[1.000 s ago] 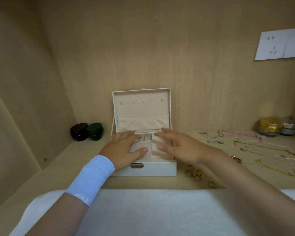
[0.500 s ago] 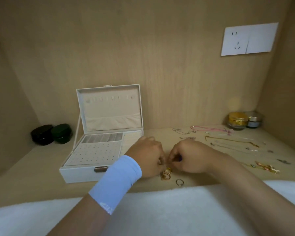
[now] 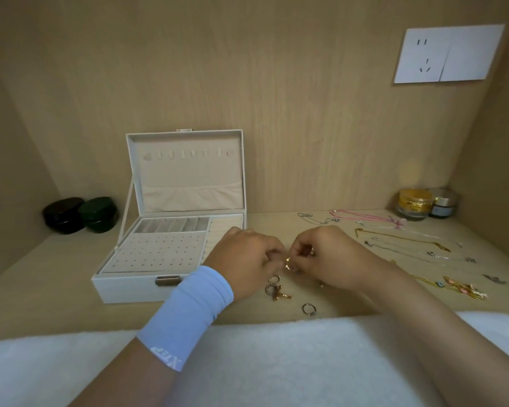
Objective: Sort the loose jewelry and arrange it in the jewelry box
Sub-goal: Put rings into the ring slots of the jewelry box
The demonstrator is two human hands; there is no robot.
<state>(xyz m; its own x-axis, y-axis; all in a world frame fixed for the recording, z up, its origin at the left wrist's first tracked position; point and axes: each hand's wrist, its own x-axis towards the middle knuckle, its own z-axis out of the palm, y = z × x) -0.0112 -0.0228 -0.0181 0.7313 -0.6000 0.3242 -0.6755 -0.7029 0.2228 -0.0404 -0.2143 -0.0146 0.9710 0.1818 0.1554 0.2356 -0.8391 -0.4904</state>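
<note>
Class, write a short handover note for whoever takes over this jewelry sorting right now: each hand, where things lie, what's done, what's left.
Right hand pinches a gold ring; left hand, fingers curled, meets it, grip unclear.
Box stands open at left; no jewelry shows in it.
Loose rings lie on the shelf by the hands; necklaces are spread at right.
Done: box opened.
Left: every piece to be placed.

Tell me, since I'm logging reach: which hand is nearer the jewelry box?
Left. The left hand is just beside the right edge of the jewelry box; the right hand is farther right, beyond the left hand. Both pinch a gold ring between them.
</note>
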